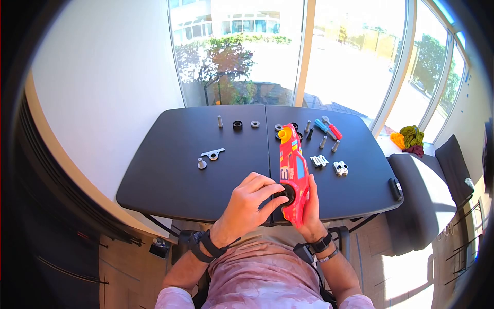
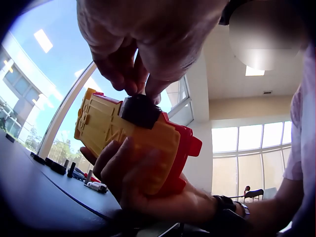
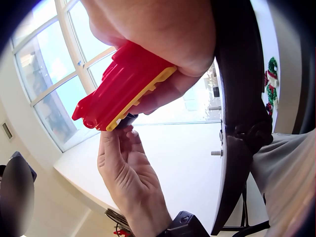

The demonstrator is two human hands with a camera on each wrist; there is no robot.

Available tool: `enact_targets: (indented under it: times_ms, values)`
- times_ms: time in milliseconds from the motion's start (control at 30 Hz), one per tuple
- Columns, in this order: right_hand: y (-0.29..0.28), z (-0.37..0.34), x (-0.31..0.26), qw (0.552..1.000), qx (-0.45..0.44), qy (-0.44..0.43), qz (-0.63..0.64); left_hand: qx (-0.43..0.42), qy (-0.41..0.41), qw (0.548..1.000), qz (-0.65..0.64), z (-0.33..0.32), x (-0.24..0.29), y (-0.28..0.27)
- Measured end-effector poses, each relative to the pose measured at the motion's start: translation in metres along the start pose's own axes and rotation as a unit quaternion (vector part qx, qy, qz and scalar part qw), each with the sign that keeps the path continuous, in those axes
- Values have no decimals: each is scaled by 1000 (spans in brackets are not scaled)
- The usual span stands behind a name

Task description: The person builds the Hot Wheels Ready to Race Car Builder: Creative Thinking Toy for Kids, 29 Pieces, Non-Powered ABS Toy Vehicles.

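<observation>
Upright above the near part of the table is a toy car (image 1: pixel 295 170) with a red body, blue windows and a yellow underside (image 2: pixel 111 131). My right hand (image 1: pixel 311 210) grips it from the right. In the left wrist view its fingers curl over the yellow underside. A black wheel (image 2: pixel 140 111) sits at the car's lower side. My left hand (image 1: pixel 251 200) pinches this wheel between thumb and fingers, right against the car. At the car's top end an orange-yellow round part (image 1: pixel 284 135) sticks out.
On the black folding table (image 1: pixel 170 175) lie a blue-handled screwdriver (image 1: pixel 321 125), a red-handled screwdriver (image 1: pixel 335 132), several grey bolts (image 1: pixel 220 121), a black ring (image 1: pixel 237 124), a silvery bracket (image 1: pixel 213 154) and white parts (image 1: pixel 319 161). A grey padded seat (image 1: pixel 419 195) stands at the right.
</observation>
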State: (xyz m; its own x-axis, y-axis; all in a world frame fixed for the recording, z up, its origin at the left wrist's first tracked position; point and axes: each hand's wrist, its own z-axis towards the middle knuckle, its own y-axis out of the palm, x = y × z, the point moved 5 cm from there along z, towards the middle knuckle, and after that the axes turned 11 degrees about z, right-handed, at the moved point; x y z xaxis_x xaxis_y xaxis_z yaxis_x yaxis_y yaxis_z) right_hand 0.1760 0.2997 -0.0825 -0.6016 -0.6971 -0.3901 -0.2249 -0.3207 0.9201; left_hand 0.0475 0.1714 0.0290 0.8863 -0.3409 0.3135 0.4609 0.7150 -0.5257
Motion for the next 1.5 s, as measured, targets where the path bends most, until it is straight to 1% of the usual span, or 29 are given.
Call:
enact_targets:
  times_ms: [67,167,267,300,333,367,400,433,467,500,567,633,667,700,733,767,800,833,867,900,1000,1100,1133,1200,1233,1300,1400,1500]
  values:
    - [-3,2,0,1000,-6,7,8,2,9,1000,3,1,1,0]
    - [-1,1,0,1000,13,2,5,-11,20,1000,-14,4,-6,1]
    - [-2,2,2,1000,-6,21,16,-67,36,996,-46,22,-15,-9]
    - [-3,2,1,1000,6,13,12,-73,-3,993,-97,35,-26,-10]
    - [-2,1,1,1000,18,7,8,-87,-48,989,-110,49,-39,-13]
    - [-1,1,2,1000,31,1,4,-63,-103,984,-128,64,-62,-8]
    - [3,0,3,999,48,1,9,-68,-122,987,-75,82,-77,-9]
    - [9,-1,4,998,64,-1,14,-75,-137,988,-21,98,-104,-3]
    - [13,0,4,997,78,-4,17,-82,-122,988,39,109,-142,11]
    - [14,1,3,997,72,4,21,-87,-106,986,98,118,-181,25]
    - [13,-1,4,998,59,20,26,-144,-134,970,144,128,-243,51]
    - [15,0,5,997,72,17,35,-99,-94,952,273,112,-323,95]
    - [15,0,4,996,77,16,39,-75,-73,936,335,106,-350,110]
    - [9,1,4,997,62,20,28,-94,-82,923,364,101,-364,116]
    - [9,1,3,997,65,24,28,-114,-92,908,392,93,-376,122]
    - [8,1,3,997,69,30,29,-137,-103,892,419,94,-369,120]
    - [6,0,4,996,75,36,32,-189,-136,890,391,97,-368,120]
    - [3,1,4,997,50,50,43,-242,-170,884,363,103,-339,101]
    - [2,3,2,997,42,45,46,-294,-205,872,333,102,-325,93]
    - [0,5,2,997,35,42,50,-228,-202,892,333,94,-343,98]
    - [3,6,3,997,36,40,55,-228,-178,903,317,90,-346,93]
    - [3,6,5,996,38,54,62,-212,-203,916,274,87,-335,80]
    - [4,6,4,996,36,59,64,-192,-229,926,230,92,-322,71]
    - [3,7,4,997,27,49,55,-151,-281,937,143,104,-280,49]
    - [3,7,4,997,23,45,50,-111,-266,955,77,107,-258,40]
    - [3,7,5,997,17,49,51,-26,-232,971,-57,111,-215,25]
    - [8,6,4,998,19,46,38,-4,-185,950,-252,104,-156,14]
    - [9,7,6,999,11,44,28,-20,-162,939,-303,92,-124,10]
